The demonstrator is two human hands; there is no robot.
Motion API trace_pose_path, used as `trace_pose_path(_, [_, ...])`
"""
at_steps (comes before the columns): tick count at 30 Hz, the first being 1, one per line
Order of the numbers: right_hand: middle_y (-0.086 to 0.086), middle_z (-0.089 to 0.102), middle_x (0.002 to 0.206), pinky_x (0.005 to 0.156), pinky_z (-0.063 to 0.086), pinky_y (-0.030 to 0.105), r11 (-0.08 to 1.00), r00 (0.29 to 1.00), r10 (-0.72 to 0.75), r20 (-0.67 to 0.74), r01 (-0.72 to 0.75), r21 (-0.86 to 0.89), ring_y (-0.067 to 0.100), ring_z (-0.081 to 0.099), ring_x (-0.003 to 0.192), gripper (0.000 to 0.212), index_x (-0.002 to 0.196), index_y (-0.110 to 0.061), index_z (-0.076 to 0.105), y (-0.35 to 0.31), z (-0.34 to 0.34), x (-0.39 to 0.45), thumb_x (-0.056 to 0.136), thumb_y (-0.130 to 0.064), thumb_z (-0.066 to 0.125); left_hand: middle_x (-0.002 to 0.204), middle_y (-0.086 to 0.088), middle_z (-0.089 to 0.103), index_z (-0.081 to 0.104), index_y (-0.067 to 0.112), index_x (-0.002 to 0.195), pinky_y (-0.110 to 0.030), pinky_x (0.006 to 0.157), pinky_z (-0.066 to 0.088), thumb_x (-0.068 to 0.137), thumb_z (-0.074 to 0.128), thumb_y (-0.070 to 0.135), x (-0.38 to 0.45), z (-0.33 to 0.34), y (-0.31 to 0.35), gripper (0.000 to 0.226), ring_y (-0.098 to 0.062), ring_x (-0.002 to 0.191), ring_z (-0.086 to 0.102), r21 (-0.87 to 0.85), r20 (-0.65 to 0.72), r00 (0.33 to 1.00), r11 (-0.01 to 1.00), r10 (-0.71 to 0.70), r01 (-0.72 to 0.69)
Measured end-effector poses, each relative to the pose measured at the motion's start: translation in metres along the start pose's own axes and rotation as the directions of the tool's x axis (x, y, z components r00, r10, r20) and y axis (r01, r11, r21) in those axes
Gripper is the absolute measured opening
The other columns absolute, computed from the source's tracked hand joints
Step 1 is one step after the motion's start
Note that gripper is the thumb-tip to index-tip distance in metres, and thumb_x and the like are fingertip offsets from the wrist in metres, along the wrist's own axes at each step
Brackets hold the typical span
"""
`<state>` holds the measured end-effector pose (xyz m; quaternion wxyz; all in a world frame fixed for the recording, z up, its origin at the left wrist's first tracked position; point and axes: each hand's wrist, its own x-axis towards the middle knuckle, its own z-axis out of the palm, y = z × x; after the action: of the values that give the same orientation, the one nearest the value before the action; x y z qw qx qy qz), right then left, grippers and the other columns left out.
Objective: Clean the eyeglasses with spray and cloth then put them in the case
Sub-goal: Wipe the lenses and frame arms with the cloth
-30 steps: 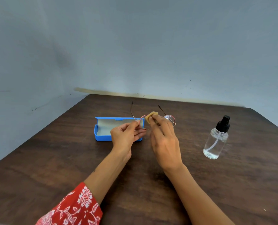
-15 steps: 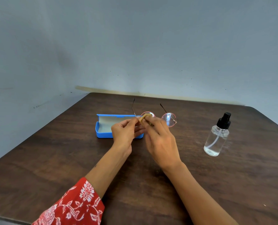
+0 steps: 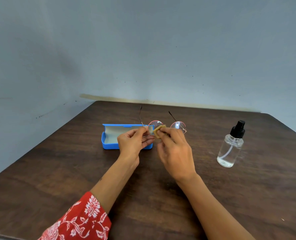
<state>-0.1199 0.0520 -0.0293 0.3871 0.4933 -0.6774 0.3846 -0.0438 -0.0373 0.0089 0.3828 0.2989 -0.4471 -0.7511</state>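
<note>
- Head view shows the eyeglasses (image 3: 166, 126) held up above the brown table (image 3: 57, 170), with round pink-rimmed lenses and thin dark arms pointing far away
- left hand (image 3: 133, 142) pinches the frame at its left end
- right hand (image 3: 175, 149) pinches a small tan cloth (image 3: 158, 130) against the left lens
- blue case (image 3: 109, 142) lies open just behind the left hand
- clear spray bottle (image 3: 231, 148) with a black top stands far to the right

The hands hide the blue case's (image 3: 109, 135) right part and the eyeglasses' (image 3: 178, 125) bridge.
</note>
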Motion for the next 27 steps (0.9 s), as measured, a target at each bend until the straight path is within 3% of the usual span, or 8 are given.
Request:
trace_pose_path(3, [0.018, 0.064, 0.108, 0.080, 0.050, 0.027, 0.996, 0.998, 0.051, -0.044, -0.054, -0.066, 0.021, 0.048, 0.103, 0.033, 0.110, 0.005, 0.065, 0.005, -0.002, 0.002, 0.085, -0.006, 0.047, 0.070, -0.012, 0.068, 0.066, 0.000, 0.076, -0.023, 0.055, 0.057, 0.084, 0.065, 0.006, -0.002, 0.002, -0.002, 0.009, -0.019, 0.060, 0.070, 0.014, 0.009, 1.000, 1.000, -0.004, 0.004])
trace_pose_path(7, [0.017, 0.064, 0.108, 0.087, 0.048, 0.028, 0.999, 0.999, -0.043, 0.006, 0.043, -0.017, 0.026, 0.058, 0.100, 0.028, 0.108, 0.006, 0.066, -0.003, 0.001, 0.002, 0.085, -0.001, 0.051, 0.070, -0.011, 0.068, 0.066, 0.001, 0.077, -0.025, 0.057, 0.059, 0.084, 0.064, 0.006, -0.003, 0.001, -0.001, 0.009, -0.019, 0.060, 0.069, 0.002, 0.008, 1.000, 1.000, -0.009, 0.009])
trace_pose_path(11, [0.012, 0.066, 0.101, 0.078, 0.052, 0.026, 1.000, 1.000, -0.017, 0.016, 0.018, -0.012, 0.019, 0.056, 0.096, 0.028, 0.101, 0.002, 0.070, -0.001, -0.002, 0.000, 0.083, -0.008, 0.051, 0.075, -0.011, 0.069, 0.066, 0.002, 0.082, -0.024, 0.057, 0.059, 0.084, 0.064, 0.007, 0.001, -0.002, 0.002, 0.005, -0.016, 0.060, 0.070, -0.009, -0.013, 1.000, 1.000, -0.002, 0.002])
trace_pose_path(14, [0.017, 0.065, 0.106, 0.072, 0.053, 0.028, 0.997, 0.998, 0.048, -0.035, -0.050, -0.062, 0.020, 0.049, 0.102, 0.033, 0.107, 0.004, 0.067, 0.002, -0.003, 0.003, 0.087, -0.010, 0.044, 0.075, -0.012, 0.070, 0.066, 0.002, 0.083, -0.024, 0.056, 0.058, 0.084, 0.065, 0.007, 0.000, 0.000, 0.000, 0.006, -0.018, 0.062, 0.071, 0.003, -0.014, 1.000, 1.000, -0.012, 0.012])
trace_pose_path(20, [0.013, 0.065, 0.106, 0.084, 0.049, 0.028, 0.997, 0.996, -0.077, 0.048, 0.077, 0.005, 0.023, 0.056, 0.099, 0.030, 0.105, 0.003, 0.068, -0.008, 0.005, 0.000, 0.084, -0.005, 0.049, 0.061, -0.003, 0.070, 0.068, 0.003, 0.079, -0.023, 0.053, 0.057, 0.085, 0.062, 0.005, -0.002, 0.001, -0.001, 0.009, -0.013, 0.057, 0.069, 0.016, -0.012, 1.000, 1.000, 0.007, -0.007])
trace_pose_path(25, [0.016, 0.065, 0.104, 0.081, 0.047, 0.024, 0.998, 0.999, 0.017, -0.037, -0.020, -0.065, 0.019, 0.050, 0.100, 0.030, 0.105, 0.004, 0.068, 0.000, 0.000, 0.002, 0.086, -0.006, 0.047, 0.068, -0.009, 0.069, 0.066, 0.000, 0.082, -0.024, 0.055, 0.058, 0.085, 0.064, 0.006, -0.001, 0.001, -0.001, 0.007, -0.018, 0.059, 0.069, -0.004, -0.015, 1.000, 1.000, -0.001, 0.001])
trace_pose_path(27, [0.018, 0.064, 0.109, 0.083, 0.049, 0.028, 0.998, 1.000, -0.019, -0.023, 0.017, -0.060, 0.023, 0.053, 0.104, 0.031, 0.110, 0.006, 0.065, -0.001, 0.002, 0.002, 0.087, -0.005, 0.047, 0.066, -0.008, 0.069, 0.067, -0.001, 0.083, -0.025, 0.056, 0.058, 0.084, 0.064, 0.006, -0.001, 0.002, -0.002, 0.007, -0.018, 0.059, 0.069, -0.007, -0.009, 1.000, 1.000, -0.004, 0.004])
